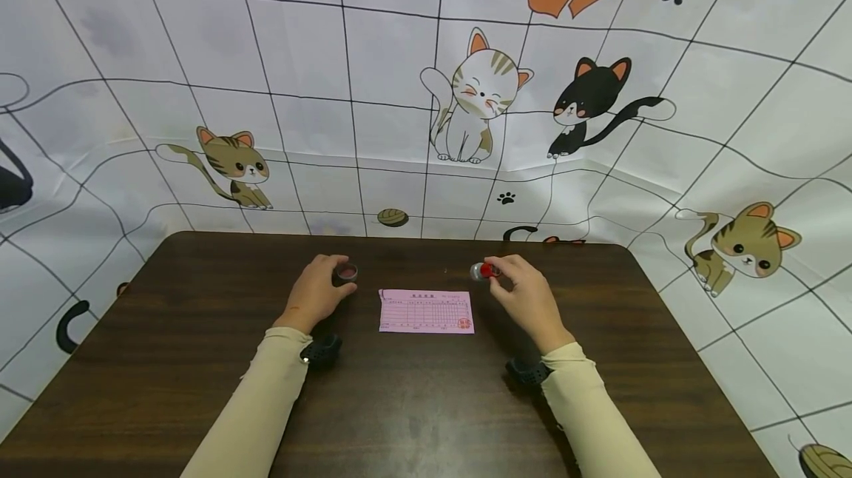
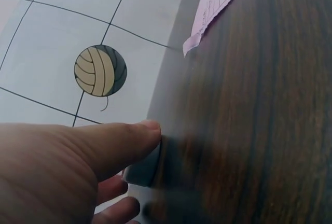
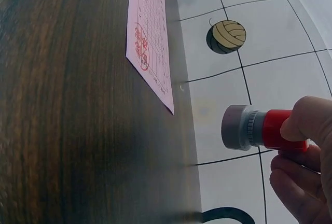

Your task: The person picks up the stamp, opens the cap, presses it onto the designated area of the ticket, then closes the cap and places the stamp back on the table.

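My left hand (image 1: 316, 291) has its thumb and fingers around the sides of a small round tub (image 1: 347, 271) with a dark reddish top, perhaps an ink pad. In the left wrist view the thumb covers much of this tub (image 2: 145, 169). My right hand (image 1: 529, 300) pinches a stamp with a red handle (image 3: 280, 129) and a clear-grey round end (image 3: 237, 127), held sideways with that end pointing left. Between the hands a pink printed slip (image 1: 422, 311) lies on the table; a red round mark (image 1: 464, 323) shows at its lower right.
The dark wood-grain table (image 1: 413, 404) stretches out under both arms. Behind it hangs a white sheet (image 1: 299, 41) with grid lines and cartoon cats. Dark bands (image 1: 322, 351) sit on both wrists.
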Available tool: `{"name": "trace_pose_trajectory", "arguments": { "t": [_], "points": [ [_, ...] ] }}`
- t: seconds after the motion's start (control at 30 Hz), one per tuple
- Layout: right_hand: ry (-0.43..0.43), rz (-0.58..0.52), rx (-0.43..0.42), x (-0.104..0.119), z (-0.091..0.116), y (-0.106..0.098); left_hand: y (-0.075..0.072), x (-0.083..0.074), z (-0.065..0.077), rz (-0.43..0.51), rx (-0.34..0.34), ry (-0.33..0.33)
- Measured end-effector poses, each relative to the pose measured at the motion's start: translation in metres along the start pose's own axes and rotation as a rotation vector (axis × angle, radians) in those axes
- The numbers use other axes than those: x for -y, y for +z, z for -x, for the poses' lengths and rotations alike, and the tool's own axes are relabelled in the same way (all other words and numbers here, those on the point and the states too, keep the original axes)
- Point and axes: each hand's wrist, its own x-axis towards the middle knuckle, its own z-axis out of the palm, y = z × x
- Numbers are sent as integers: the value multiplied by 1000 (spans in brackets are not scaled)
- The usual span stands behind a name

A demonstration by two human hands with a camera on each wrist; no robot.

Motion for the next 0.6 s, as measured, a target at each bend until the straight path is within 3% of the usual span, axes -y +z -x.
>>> {"name": "trace_pose_trajectory", "arguments": {
  "t": [0.3,0.6],
  "points": [
    [21,-49,-2,-1,0,3,0,3,2,-25,-9,-29],
    [214,-305,4,-4,1,4,-1,-3,2,59,-58,-45]
  ]
}}
